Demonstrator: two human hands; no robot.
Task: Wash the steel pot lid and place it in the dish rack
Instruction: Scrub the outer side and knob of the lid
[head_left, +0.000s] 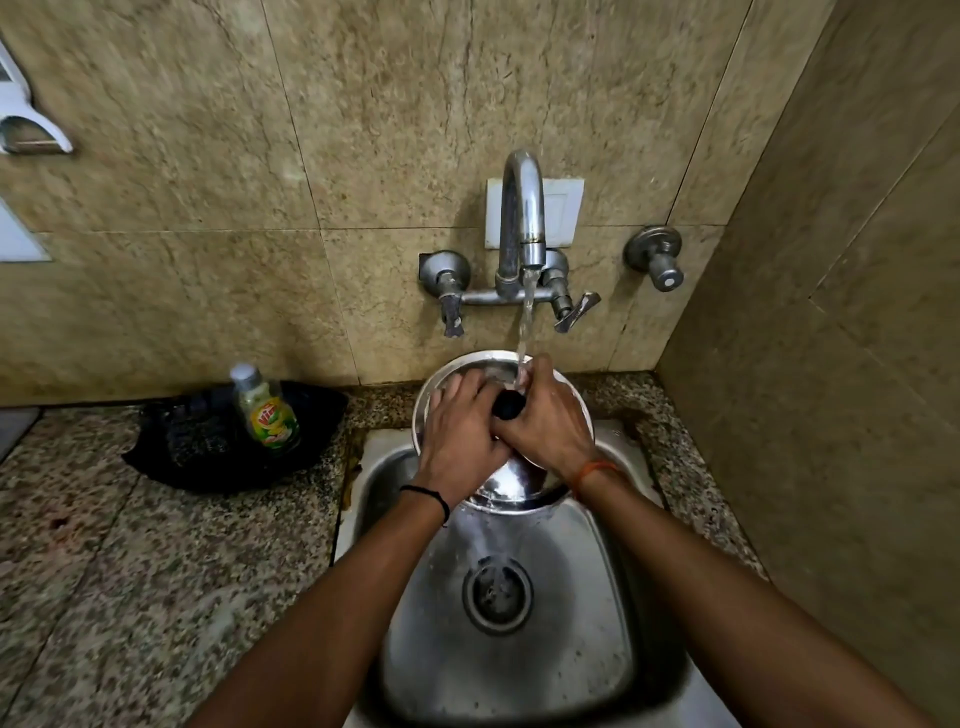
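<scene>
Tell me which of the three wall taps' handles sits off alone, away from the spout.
The round knob valve on the far right. The two lever handles, left and right, flank the spout on the mixer bar.

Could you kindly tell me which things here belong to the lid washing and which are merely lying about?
In use: round steel pot lid with black knob, left hand, right hand, running chrome tap, steel sink.
Lying about: green dish-soap bottle, black cloth, wall valve.

Black band L, orange thread R

Speckled granite counter carries a black tray.
</scene>
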